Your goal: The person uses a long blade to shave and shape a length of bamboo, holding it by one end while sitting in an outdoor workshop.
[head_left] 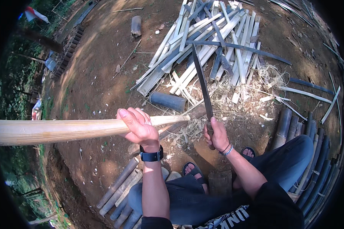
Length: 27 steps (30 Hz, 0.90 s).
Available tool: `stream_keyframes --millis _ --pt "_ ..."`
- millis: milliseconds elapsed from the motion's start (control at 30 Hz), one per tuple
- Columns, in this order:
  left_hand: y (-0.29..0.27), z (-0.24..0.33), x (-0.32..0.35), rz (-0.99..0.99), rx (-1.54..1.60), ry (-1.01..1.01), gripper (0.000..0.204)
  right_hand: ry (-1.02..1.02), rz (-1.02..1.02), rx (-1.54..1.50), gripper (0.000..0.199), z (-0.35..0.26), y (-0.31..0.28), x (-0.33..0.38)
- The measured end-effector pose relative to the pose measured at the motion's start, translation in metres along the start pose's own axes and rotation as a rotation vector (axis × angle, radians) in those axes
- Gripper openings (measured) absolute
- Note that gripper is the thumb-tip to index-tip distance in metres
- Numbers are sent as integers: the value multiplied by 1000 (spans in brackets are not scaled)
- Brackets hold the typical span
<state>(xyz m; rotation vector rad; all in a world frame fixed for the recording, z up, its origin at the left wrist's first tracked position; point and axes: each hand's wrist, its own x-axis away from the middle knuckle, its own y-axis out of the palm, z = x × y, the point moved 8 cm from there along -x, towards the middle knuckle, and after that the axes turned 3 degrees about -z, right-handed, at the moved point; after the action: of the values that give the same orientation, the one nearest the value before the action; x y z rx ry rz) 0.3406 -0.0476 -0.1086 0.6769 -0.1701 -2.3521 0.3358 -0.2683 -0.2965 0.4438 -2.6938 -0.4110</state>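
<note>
My left hand (139, 128), with a dark watch on its wrist, is closed round a long pale bamboo strip (57, 130). The strip runs out to the left edge of the view, and its narrower, frayed end (174, 120) sticks out to the right of my fingers. In my right hand (218, 134) is a machete (204, 82), gripped by its handle. Its long dark blade points up and away from me, slightly leftward, apart from the strip. Curled bamboo shavings (193, 131) lie on the ground below the strip's end.
A large heap of split bamboo (218, 42) lies ahead on the dirt. A short dark bamboo piece (167, 101) and a log (164, 133) are nearer. Bamboo poles (313, 168) stand bundled at my right; cut lengths (120, 181) lie at my left. A stump (220, 183) is between my legs.
</note>
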Motion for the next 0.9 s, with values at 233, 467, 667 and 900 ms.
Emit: stream_keyframes --millis 233,467,667,900 --pt "4 -2 9 9 72 -54 32 593 79 71 56 168 -5 35" --pt "-14 6 6 4 30 -6 33 180 -21 521 54 85 -10 19" --pt "-14 6 11 32 34 -18 34 34 112 801 45 17 -38 -8" --pt "-19 11 4 43 11 36 36 -189 186 14 58 18 -1 36"
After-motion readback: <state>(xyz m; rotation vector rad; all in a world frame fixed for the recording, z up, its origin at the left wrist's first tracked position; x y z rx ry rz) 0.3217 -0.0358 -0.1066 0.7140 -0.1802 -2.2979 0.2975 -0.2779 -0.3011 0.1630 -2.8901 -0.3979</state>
